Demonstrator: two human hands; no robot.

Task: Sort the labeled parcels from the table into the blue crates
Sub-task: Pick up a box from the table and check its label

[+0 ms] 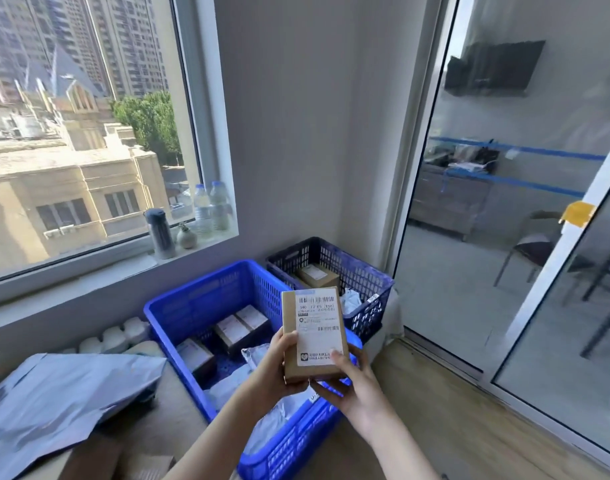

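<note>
Labeled cardboard parcel (314, 332) gripped upright by left hand (279, 362) and right hand (352, 386), fingers curled round it, held above bright blue crate (199, 303), darker crate (362, 268) behind.

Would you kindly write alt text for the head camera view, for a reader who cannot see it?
The left hand and right hand hold a labelled cardboard parcel upright over a bright blue crate of boxes and mailers. A darker blue crate stands behind it.
</note>
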